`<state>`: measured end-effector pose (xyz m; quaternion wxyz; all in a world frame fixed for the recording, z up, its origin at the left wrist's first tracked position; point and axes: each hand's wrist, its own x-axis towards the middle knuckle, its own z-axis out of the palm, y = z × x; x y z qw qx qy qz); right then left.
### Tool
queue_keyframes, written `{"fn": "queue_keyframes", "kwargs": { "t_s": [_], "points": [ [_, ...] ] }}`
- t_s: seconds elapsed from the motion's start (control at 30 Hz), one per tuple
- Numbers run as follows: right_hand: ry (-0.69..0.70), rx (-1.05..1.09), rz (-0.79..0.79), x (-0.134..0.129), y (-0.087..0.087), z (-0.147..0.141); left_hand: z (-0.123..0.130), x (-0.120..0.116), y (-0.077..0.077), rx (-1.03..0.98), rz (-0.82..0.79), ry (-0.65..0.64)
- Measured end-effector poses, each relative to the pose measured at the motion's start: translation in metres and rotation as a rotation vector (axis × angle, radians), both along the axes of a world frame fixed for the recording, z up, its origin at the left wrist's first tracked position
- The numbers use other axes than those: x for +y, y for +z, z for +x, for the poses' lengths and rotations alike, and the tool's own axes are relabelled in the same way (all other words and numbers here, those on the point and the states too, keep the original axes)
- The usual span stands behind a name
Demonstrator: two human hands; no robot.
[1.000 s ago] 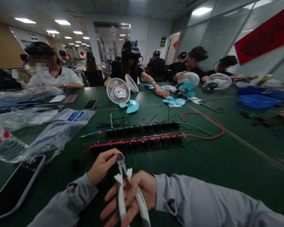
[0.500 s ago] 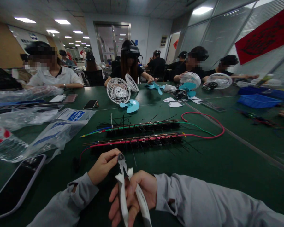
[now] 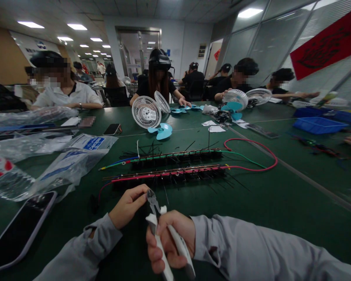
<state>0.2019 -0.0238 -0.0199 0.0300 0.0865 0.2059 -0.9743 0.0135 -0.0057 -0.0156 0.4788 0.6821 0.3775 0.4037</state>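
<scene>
Near the table's front edge, my right hand is wrapped round the white handles of a pair of diagonal cutters. Their jaws point up and away, right at the fingertips of my left hand. That hand is closed in a pinch; what lies between thumb and finger is too small or hidden to name. Just beyond both hands lies a bundle with a thick red wire, black cable-tie tails sticking out of it. Behind it rests a second bundle with a green wire, also bristling with black tails.
A phone, a water bottle and clear plastic bags occupy the left. Across the green table are white fan grilles, blue fan blades and several co-workers. A blue tray sits at the right.
My right fingers have curled from spread to wrapped round the cutter handles, and the cutters have shifted slightly right. My left hand stays put. A co-worker's blue fan blade lies lower on the table.
</scene>
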Motion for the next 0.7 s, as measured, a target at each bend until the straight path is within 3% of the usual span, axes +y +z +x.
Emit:
{"fn": "queue_keyframes", "kwargs": {
  "t_s": [0.7],
  "points": [
    [0.007,-0.102,-0.045,-0.0025,0.0077,-0.0005,0.0009,-0.0013,0.0000,-0.015,-0.002,-0.010]
  ]
}}
